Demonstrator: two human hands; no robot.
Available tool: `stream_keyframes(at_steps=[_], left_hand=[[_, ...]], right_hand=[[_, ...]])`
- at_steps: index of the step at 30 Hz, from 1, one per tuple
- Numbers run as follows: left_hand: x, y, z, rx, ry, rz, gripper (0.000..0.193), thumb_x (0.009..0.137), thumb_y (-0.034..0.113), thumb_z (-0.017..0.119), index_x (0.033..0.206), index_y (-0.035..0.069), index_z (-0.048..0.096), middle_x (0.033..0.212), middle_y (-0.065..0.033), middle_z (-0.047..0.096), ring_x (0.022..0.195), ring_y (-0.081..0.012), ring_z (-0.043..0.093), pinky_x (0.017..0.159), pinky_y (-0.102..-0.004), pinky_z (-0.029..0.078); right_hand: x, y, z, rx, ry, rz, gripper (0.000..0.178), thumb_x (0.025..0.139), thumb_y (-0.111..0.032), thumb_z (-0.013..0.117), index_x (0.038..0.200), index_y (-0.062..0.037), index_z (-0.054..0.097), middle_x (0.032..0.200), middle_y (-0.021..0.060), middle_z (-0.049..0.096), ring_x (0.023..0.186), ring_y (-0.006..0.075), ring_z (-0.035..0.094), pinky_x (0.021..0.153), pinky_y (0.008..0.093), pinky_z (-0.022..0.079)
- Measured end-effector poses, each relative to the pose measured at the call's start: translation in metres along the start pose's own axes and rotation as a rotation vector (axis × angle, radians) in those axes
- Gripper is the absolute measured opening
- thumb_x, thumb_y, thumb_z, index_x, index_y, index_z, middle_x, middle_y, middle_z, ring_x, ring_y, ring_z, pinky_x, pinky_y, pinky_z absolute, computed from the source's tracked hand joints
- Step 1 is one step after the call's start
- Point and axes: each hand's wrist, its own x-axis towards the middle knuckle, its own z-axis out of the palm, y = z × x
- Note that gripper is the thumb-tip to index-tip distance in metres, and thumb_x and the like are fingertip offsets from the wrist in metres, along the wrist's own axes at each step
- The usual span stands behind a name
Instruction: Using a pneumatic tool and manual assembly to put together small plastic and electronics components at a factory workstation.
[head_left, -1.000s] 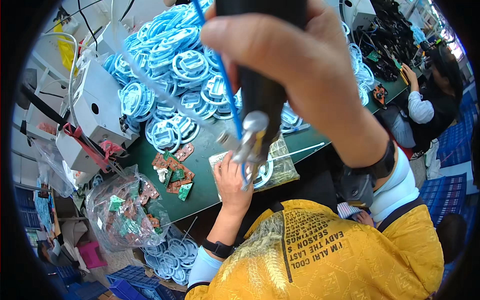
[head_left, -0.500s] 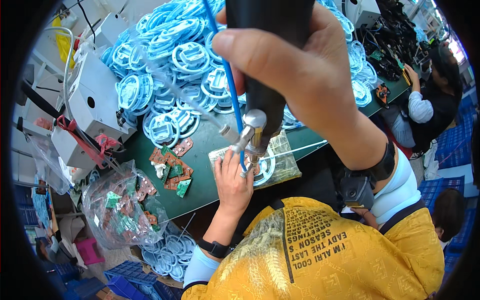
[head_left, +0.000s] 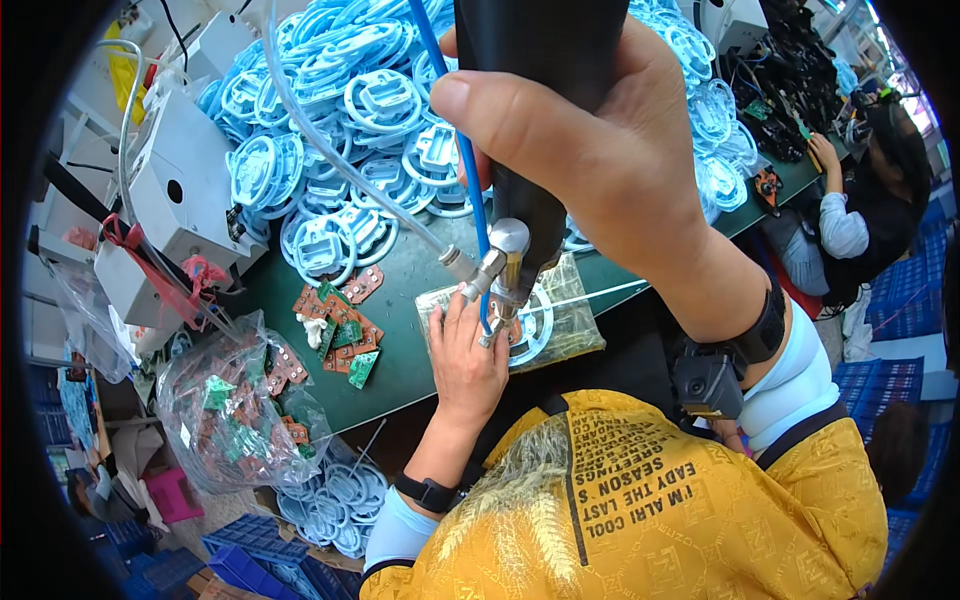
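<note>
Right hand point(head_left: 600, 150) fingers wrapped tight round black power screwdriver point(head_left: 530, 120), tip down at six o'clock over pale blue ring part point(head_left: 535, 330), left hand point(head_left: 465, 365) fingers pressed together steadying it, circuit boards point(head_left: 335, 320) at nine o'clock

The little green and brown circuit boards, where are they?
In the head view, the loose circuit boards lie on the green table, left of the left hand, just below the pile of blue plastic rings.

The person wears a yellow patterned shirt point(head_left: 640, 500) with black lettering, pale blue sleeves point(head_left: 800, 375), a black watch point(head_left: 428, 492) on the left wrist and a black band point(head_left: 760, 330) on the right.
</note>
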Motion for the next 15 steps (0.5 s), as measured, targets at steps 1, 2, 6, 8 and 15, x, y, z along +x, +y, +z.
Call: stream_keyframes(at_steps=[1,2,6,8,15], left_hand=[[0.000,0.000,0.000,0.003,0.002,-0.001,0.037,0.080,0.006,0.069,0.115,-0.001,0.060,0.125,-0.0170,0.057,0.126,-0.0393,0.049,0.102,-0.0581,0.035],[0.000,0.000,0.001,0.005,0.004,-0.002,0.037,0.081,0.007,0.069,0.115,-0.002,0.060,0.125,-0.0170,0.057,0.126,-0.0393,0.049,0.102,-0.0581,0.035],[0.002,0.002,-0.002,-0.008,-0.021,-0.016,0.034,0.081,0.007,0.070,0.112,-0.002,0.060,0.124,-0.0171,0.057,0.127,-0.0388,0.049,0.102,-0.0576,0.035],[0.003,0.000,-0.001,0.019,0.001,0.007,0.030,0.081,0.008,0.070,0.109,-0.001,0.061,0.127,-0.0174,0.057,0.127,-0.0383,0.049,0.102,-0.0569,0.035],[0.007,0.002,-0.002,0.023,-0.013,0.001,0.029,0.081,0.009,0.070,0.107,0.000,0.060,0.132,-0.0191,0.055,0.130,-0.0375,0.048,0.102,-0.0560,0.035]], right_hand=[[0.000,0.002,-0.001,0.000,-0.001,0.003,0.016,0.084,-0.004,0.072,0.091,-0.0021,0.058,0.074,-0.0030,0.054,0.063,0.0044,0.049,0.055,0.0234,0.038],[0.001,0.004,-0.002,0.020,-0.010,0.007,0.016,0.084,-0.005,0.071,0.090,-0.0023,0.058,0.073,-0.0026,0.054,0.061,0.0047,0.049,0.054,0.0236,0.039],[0.004,0.011,-0.009,0.060,-0.068,0.006,0.013,0.084,-0.004,0.070,0.087,-0.0026,0.058,0.070,-0.0017,0.056,0.057,0.0058,0.051,0.051,0.0243,0.040],[0.007,0.011,-0.009,0.052,-0.050,-0.014,0.012,0.084,-0.003,0.070,0.086,-0.0025,0.058,0.069,-0.0016,0.056,0.057,0.0058,0.051,0.050,0.0243,0.040],[0.007,0.033,-0.014,0.291,-0.075,-0.113,0.012,0.082,0.000,0.068,0.085,-0.0005,0.056,0.066,-0.0012,0.056,0.055,0.0053,0.051,0.047,0.0234,0.040]])
